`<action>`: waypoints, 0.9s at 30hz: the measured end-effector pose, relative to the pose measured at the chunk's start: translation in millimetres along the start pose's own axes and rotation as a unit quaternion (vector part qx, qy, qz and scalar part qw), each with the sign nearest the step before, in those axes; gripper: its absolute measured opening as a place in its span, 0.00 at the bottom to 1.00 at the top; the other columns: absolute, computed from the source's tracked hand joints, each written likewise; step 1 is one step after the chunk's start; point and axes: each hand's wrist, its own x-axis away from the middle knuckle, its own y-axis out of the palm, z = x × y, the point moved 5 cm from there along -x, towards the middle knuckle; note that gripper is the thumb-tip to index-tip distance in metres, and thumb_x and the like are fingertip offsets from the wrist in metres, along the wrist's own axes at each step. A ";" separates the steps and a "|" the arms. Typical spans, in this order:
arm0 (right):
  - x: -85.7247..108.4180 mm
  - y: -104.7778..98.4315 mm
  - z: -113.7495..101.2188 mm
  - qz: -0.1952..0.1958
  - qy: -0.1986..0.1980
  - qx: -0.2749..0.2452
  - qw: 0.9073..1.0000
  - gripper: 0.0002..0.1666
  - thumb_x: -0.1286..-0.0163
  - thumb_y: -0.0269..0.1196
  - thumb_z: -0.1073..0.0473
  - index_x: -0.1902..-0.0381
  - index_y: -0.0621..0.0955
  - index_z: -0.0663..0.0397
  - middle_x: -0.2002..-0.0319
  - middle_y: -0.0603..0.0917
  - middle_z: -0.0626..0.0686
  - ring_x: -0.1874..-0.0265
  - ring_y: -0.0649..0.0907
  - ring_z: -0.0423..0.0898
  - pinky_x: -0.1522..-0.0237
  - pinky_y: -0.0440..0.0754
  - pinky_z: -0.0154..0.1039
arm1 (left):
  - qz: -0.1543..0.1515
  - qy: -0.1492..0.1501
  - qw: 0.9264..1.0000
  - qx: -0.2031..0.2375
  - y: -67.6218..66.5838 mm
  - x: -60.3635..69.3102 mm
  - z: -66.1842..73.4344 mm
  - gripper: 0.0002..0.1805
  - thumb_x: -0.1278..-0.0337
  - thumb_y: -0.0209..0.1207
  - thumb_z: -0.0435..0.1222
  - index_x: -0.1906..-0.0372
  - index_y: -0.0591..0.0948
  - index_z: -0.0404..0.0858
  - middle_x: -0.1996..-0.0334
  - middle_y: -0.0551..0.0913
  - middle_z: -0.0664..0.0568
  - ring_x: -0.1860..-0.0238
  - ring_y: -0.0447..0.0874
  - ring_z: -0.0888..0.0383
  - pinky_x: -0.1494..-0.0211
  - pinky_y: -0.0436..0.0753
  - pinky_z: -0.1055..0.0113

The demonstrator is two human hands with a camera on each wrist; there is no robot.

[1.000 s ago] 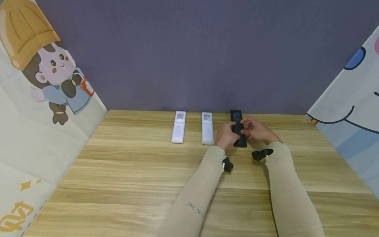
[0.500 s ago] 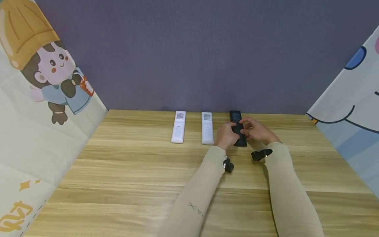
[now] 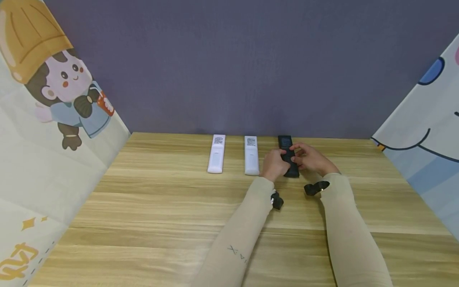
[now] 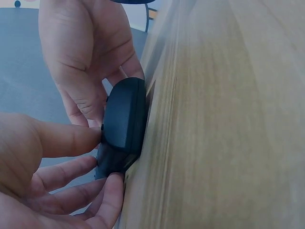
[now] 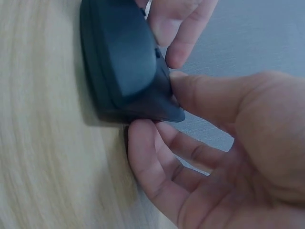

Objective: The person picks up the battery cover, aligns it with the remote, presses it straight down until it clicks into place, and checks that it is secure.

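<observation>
A black remote control [image 3: 285, 141] lies lengthwise on the wooden table, its far end near the dark back panel. A printed label shows on its upper face. My left hand [image 3: 274, 164] grips its left side, thumb towards the near end. From the other side my right hand [image 3: 312, 158] holds it, with thumb and fingers bent against the edge. In the left wrist view the thick rounded end of the black remote [image 4: 125, 114] shows between both hands. The right wrist view has the same remote [image 5: 121, 52], with right fingertips [image 5: 141, 136] at its lower edge.
Two white remote controls, one at left [image 3: 216, 154] and one in the middle [image 3: 252, 156], lie with labels facing up, roughly parallel to the black one. A dark panel [image 3: 222, 67] closes off the back of the table [image 3: 150, 207]. Cartoon-printed sheets stand at both sides.
The black remote's far end has shifted very slightly left and towards me. Both hands keep their hold and have barely moved. The white remotes lie as before.
</observation>
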 end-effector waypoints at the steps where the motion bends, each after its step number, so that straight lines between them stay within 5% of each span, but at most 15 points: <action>1: -0.1 0.0 0.3 0.001 0.000 0.000 1.000 0.27 0.19 0.54 0.61 0.26 0.64 0.55 0.38 0.71 0.68 0.50 0.83 0.55 0.50 0.87 0.48 | -0.001 0.000 1.000 -0.001 0.2 0.1 -0.1 0.27 0.44 0.69 0.34 0.37 0.83 0.46 0.39 0.85 0.52 0.39 0.83 0.53 0.41 0.82 0.67; 12: -2.9 1.4 3.9 0.009 0.000 0.003 1.000 0.31 0.20 0.55 0.58 0.24 0.64 0.59 0.37 0.71 0.68 0.47 0.81 0.57 0.51 0.86 0.49 | 0.003 0.003 1.000 -0.010 0.9 -1.4 -1.2 0.25 0.43 0.68 0.35 0.39 0.84 0.45 0.40 0.86 0.52 0.39 0.83 0.53 0.40 0.81 0.68; 27: -38.9 -15.9 9.2 -0.002 -0.012 0.014 1.000 0.29 0.20 0.56 0.59 0.26 0.66 0.58 0.37 0.72 0.68 0.48 0.82 0.57 0.52 0.86 0.45 | 0.010 -0.019 1.000 0.002 9.5 -33.0 -0.8 0.24 0.39 0.66 0.36 0.36 0.82 0.45 0.38 0.84 0.52 0.38 0.82 0.53 0.39 0.82 0.66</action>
